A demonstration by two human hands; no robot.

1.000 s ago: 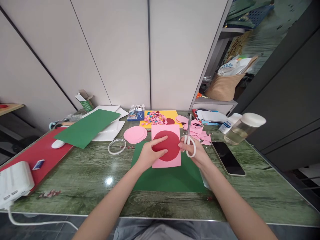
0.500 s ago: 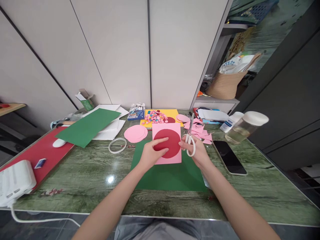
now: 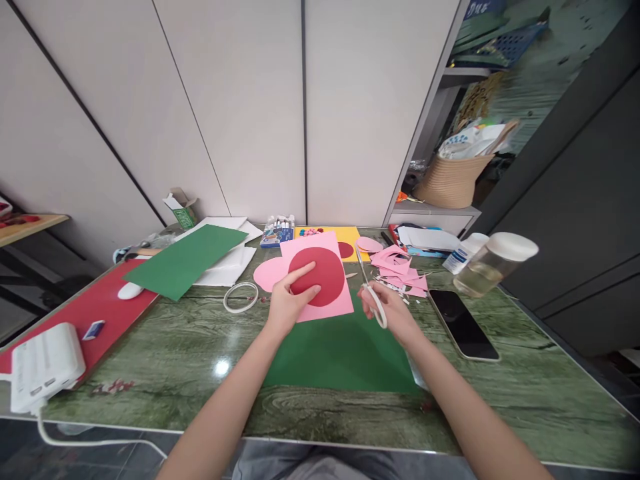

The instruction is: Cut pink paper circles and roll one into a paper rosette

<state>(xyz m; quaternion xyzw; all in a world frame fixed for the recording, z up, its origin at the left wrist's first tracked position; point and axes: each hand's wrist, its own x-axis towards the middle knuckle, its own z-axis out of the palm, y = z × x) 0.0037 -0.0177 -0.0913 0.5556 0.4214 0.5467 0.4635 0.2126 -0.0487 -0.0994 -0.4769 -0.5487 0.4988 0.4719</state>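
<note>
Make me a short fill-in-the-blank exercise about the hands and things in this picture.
1. The left hand holds a round red paper disc against a ____ rectangular paper sheet.
2. The right hand holds metal scissors with ____ handles.
3. The black rectangular phone lies on the person's ____ side.

Missing words: pink; white; right.

The left hand (image 3: 287, 308) carried the pink sheet (image 3: 341, 307) and red circle (image 3: 327, 277) to the far left of the green sheet (image 3: 345, 360); over its right side, the right hand (image 3: 390, 310) parted from them, scissors (image 3: 376, 304) turned edge-on.
</note>
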